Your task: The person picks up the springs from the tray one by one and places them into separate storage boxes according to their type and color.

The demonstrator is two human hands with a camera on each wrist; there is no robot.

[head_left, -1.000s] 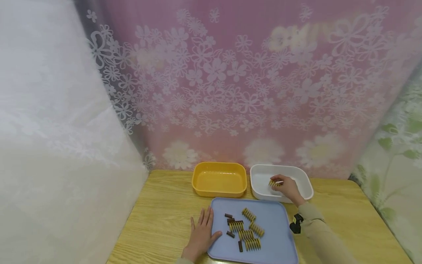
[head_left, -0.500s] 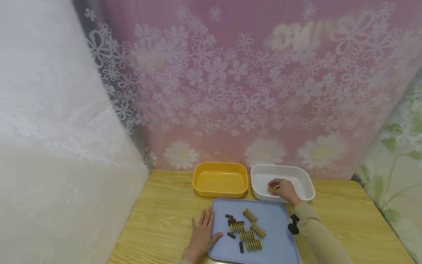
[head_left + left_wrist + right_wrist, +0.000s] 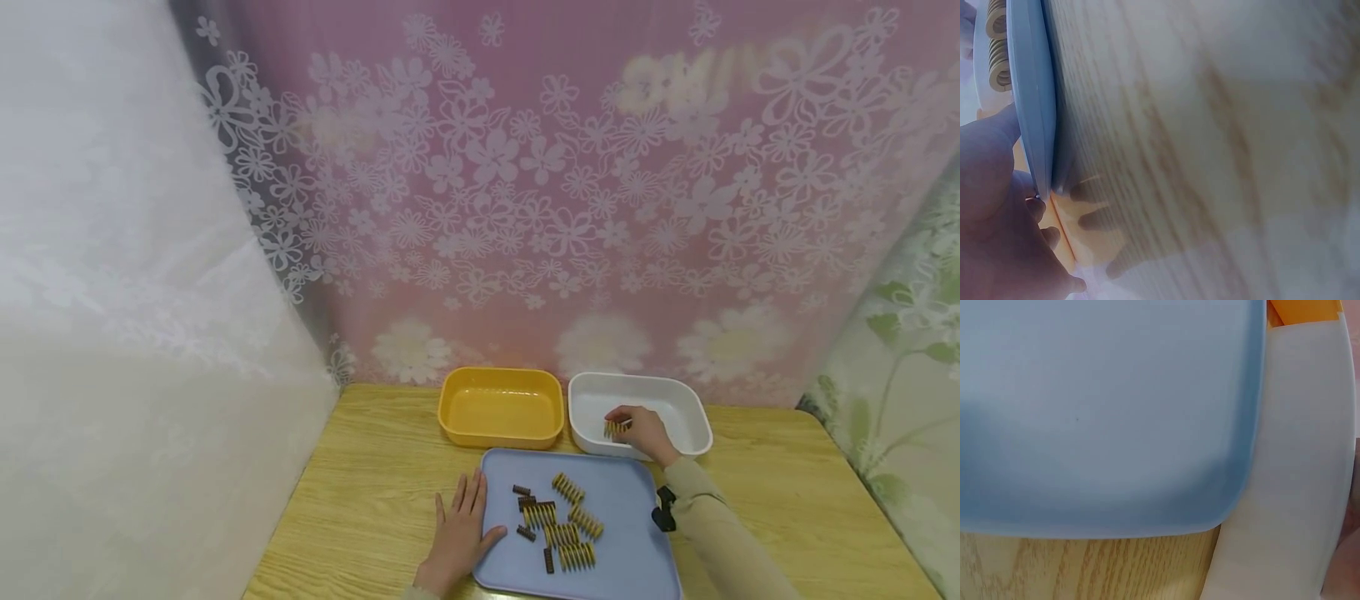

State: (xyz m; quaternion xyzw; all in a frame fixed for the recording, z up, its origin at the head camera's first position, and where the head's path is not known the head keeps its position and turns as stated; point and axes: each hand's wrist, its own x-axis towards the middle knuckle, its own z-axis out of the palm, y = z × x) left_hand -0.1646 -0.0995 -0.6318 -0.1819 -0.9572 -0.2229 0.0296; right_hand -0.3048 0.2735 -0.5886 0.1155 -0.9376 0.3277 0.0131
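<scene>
My right hand [image 3: 648, 435] is inside the white bin [image 3: 701, 412], pinching a yellow coil spring [image 3: 612, 430] low over its floor. In the right wrist view the bin's wall [image 3: 1297, 437] hides most of that hand. My left hand [image 3: 459, 533] lies with straight fingers along the left rim of the blue tray [image 3: 630, 533], its thumb reaching over onto the tray. On the tray are several yellow springs [image 3: 577, 556] and several smaller dark brown springs [image 3: 526, 533], some of them touching or overlapping. The left wrist view shows the left hand [image 3: 991, 212] against the tray's edge [image 3: 1032, 94].
A yellow bin [image 3: 500, 437] stands left of the white one, both behind the tray on the wooden table [image 3: 375, 467]. A pink flowered curtain [image 3: 510, 208] hangs at the back. A white sheet [image 3: 150, 333] closes off the left side.
My right hand has lowered the yellow spring into the white bin and shifted slightly left with it. The left hand and the springs on the tray stay as they were.
</scene>
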